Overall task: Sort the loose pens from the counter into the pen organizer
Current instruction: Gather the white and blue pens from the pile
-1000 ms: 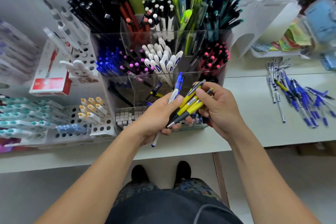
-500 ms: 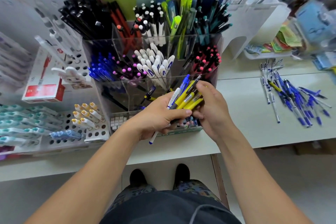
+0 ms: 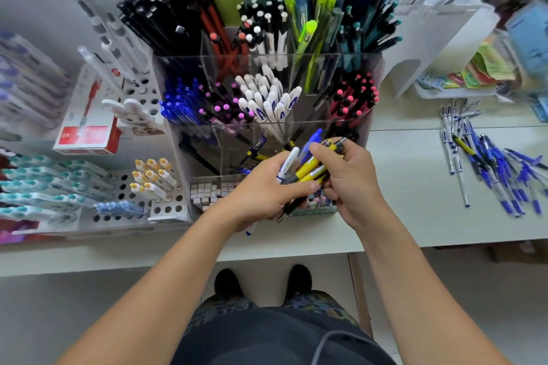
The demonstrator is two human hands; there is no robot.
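While my left hand (image 3: 264, 187) curls around a bundle of pens (image 3: 308, 167) just in front of the clear pen organizer (image 3: 367, 127), my right hand (image 3: 347, 181) pinches the yellow ones at their upper ends; loose pens (image 3: 489, 163) lie on the counter (image 3: 409, 187) to the right.

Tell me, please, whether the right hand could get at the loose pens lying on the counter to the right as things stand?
Probably not yet: the counter towards the loose pens looks bare, but the right hand is gripping the yellow pens in the left hand.
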